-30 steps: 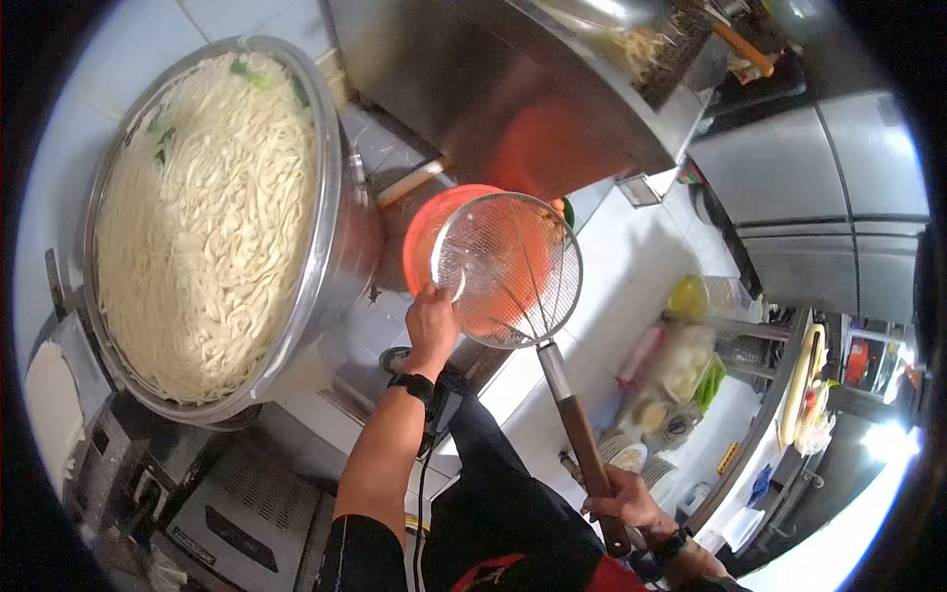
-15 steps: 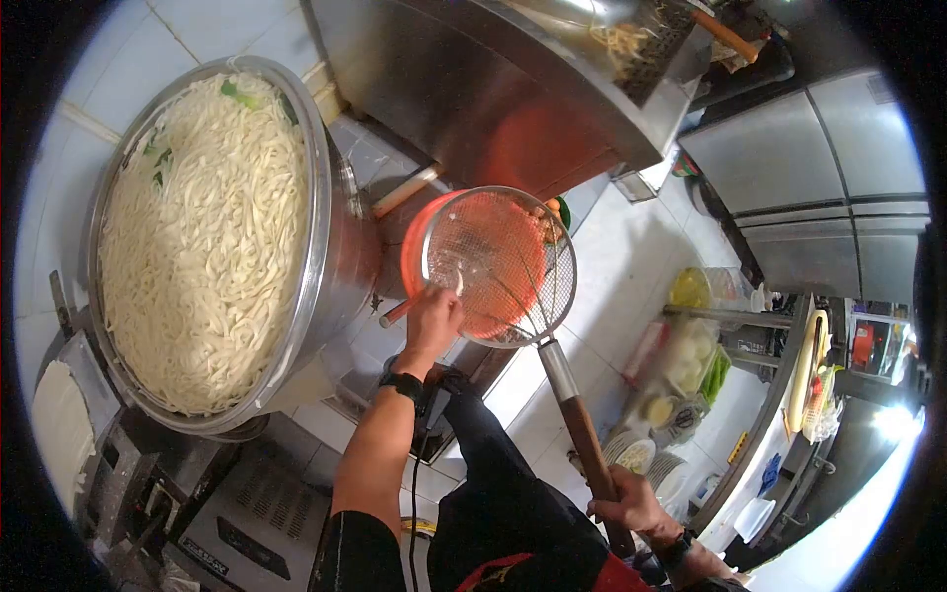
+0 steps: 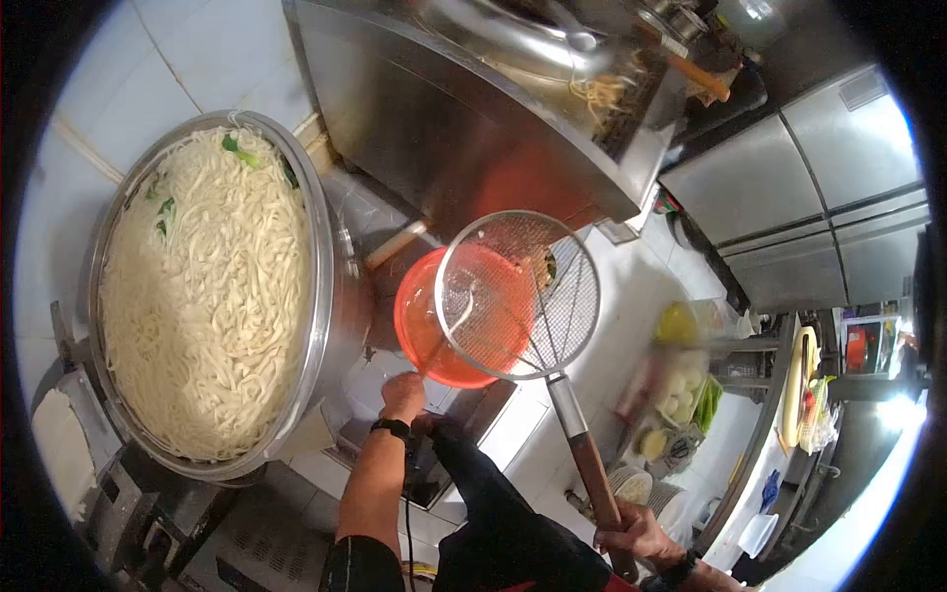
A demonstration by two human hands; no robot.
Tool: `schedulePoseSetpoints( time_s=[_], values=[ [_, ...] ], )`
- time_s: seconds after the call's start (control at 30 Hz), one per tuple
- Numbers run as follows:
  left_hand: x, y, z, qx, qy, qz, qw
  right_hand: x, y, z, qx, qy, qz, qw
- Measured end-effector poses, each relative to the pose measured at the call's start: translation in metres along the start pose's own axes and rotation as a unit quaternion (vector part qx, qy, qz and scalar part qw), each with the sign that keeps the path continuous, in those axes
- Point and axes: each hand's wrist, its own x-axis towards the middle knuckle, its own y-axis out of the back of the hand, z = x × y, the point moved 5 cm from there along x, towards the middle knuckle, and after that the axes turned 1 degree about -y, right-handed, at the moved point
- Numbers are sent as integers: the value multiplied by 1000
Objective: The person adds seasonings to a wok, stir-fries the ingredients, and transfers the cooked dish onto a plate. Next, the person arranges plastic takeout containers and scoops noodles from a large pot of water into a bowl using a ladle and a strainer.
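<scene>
My right hand (image 3: 636,533) is wrapped round the wooden handle of a large round wire-mesh strainer (image 3: 562,286). The strainer's mesh overlaps the right part of a red-orange basin (image 3: 419,326) below it. A pale strand (image 3: 464,314), perhaps a noodle, shows at the mesh's left side. My left hand (image 3: 402,397) is closed just below the basin's lower left rim. From it a thin stick, its kind unclear, seems to point toward the strainer. To the left, a big metal pot (image 3: 321,326) is filled with pale noodles (image 3: 212,306) and a few green leaves (image 3: 237,150).
A stainless steel counter (image 3: 424,118) with a metal vessel (image 3: 513,37) stands at the top. To the right are a shelf (image 3: 755,434) with food containers and stacked plates (image 3: 671,503), and steel cabinets (image 3: 769,178). Dark equipment (image 3: 148,513) occupies the lower left.
My left hand has drawn down and left, away from the strainer's mesh. The strainer sits slightly lower and farther right in view, still in my right hand. The whole view has shifted a little.
</scene>
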Motion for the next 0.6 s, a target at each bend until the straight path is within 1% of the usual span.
schedulePoseSetpoints(
  time_s=[0.03,0.07,0.1,0.13,0.17,0.2,0.23,0.27,0.3,0.33,0.37,0.4,0.43,0.47,0.5,0.57,0.6],
  values=[
    [-3,-9,2,-44,12,-91,995,3,3,1,-3,1,-2,1000],
    [-7,-10,5,-45,18,-89,995,9,7,6,40,-23,-8,999],
    [-20,-28,8,-342,133,-167,915,10,8,11,83,-53,-16,995],
    [-43,-37,22,-600,235,-223,732,10,4,-15,94,-48,-15,994],
    [-57,-30,34,-600,245,-220,729,13,9,-13,136,-59,6,989],
    [-71,-17,57,-701,243,-237,627,20,10,-22,87,-44,4,995],
    [-88,-13,71,-785,237,-252,514,22,6,-25,44,-31,4,999],
    [-98,-18,71,-834,213,-266,433,21,-2,-19,48,-36,1,998],
    [-108,-25,67,-835,212,-262,434,24,0,-21,-6,-11,71,997],
    [-123,-26,74,-878,159,-300,337,29,6,-24,-61,16,138,988],
    [-140,-23,81,-907,102,-335,235,37,10,-18,-65,20,132,989],
    [-156,-27,88,-916,78,-341,195,44,20,-5,-118,29,181,976],
    [-170,-25,97,-919,102,-332,185,55,33,14,-169,40,229,958],
    [-183,-22,107,-921,85,-331,189,78,59,52,-235,100,238,937],
    [-196,-17,114,-922,66,-327,194,82,56,46,-238,110,227,938],
    [-217,-7,122,-902,78,-336,261,85,50,28,-212,88,264,937],
    [-230,1,128,-890,79,-341,291,78,39,10,-258,163,282,910]
  ],
)
